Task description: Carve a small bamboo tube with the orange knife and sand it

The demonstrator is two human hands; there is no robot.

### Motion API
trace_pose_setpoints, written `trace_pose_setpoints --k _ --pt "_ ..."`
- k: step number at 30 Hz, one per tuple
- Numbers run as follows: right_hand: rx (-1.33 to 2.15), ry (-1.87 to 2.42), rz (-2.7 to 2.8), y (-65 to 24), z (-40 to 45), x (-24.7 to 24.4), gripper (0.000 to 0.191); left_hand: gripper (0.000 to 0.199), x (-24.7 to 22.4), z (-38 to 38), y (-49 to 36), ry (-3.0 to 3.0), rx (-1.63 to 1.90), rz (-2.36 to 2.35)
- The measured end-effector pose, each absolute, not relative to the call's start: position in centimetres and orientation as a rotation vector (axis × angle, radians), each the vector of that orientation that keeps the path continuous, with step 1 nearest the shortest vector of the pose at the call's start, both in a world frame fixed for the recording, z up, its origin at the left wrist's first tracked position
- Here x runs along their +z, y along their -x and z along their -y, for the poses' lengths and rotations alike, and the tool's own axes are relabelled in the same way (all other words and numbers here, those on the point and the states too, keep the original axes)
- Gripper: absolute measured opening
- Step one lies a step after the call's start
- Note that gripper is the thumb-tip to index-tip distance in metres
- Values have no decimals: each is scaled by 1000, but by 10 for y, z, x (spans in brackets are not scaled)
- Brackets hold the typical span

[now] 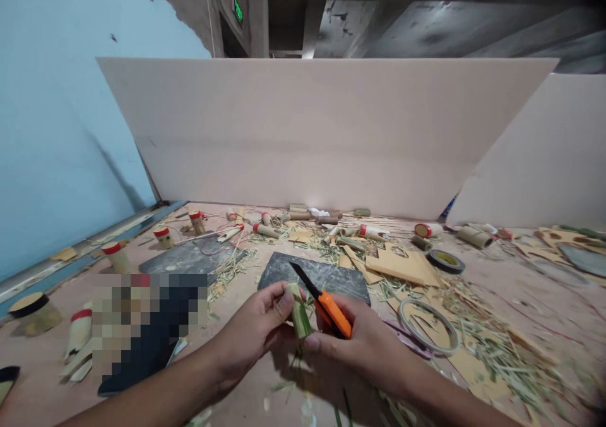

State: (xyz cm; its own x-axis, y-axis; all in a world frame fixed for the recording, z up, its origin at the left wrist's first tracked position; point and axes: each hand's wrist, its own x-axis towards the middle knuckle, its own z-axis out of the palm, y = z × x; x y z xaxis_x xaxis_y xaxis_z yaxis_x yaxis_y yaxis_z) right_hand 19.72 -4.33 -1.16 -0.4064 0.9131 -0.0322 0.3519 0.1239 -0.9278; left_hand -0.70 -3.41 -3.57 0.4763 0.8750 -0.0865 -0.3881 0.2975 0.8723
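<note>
A short green bamboo piece (299,313), partly stripped to pale, is pinched between the thumb and fingers of my left hand (258,316). My right hand (353,332) is closed round an orange utility knife (335,313). Its dark blade (304,279) points up and to the left, beyond the bamboo. The right thumb presses on the lower end of the bamboo piece. Behind both hands lies a dark slate-like board (312,272) with scratches on it. Thin green shavings hang below the bamboo.
Pale shavings (502,345) litter the right side. A tape roll (428,326), purple-handled scissors (407,338), black tape (445,261) and cut cardboard (402,264) lie there. Several red-topped bamboo tubes (116,256) stand at left. A white panel (322,136) closes off the back.
</note>
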Motion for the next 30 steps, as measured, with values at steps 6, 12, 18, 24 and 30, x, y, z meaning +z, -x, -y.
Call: trace_pose_setpoints --k 6,12,18,24,30 --pt "1405 1092 1852 -200 44 -10 27 34 -40 33 7 -903 858 -609" --pt "1436 1087 1840 -201 42 -8 30 32 -41 34 6 -889 818 -584" --pt "1333 1092 1827 -201 43 -5 31 35 -43 37 4 -889 790 -636" --pt "1348 1159 1879 -201 47 -7 22 33 -41 38 5 -892 770 -693" --pt "1317 1159 1920 -202 46 -3 15 32 -41 36 5 -915 760 -722"
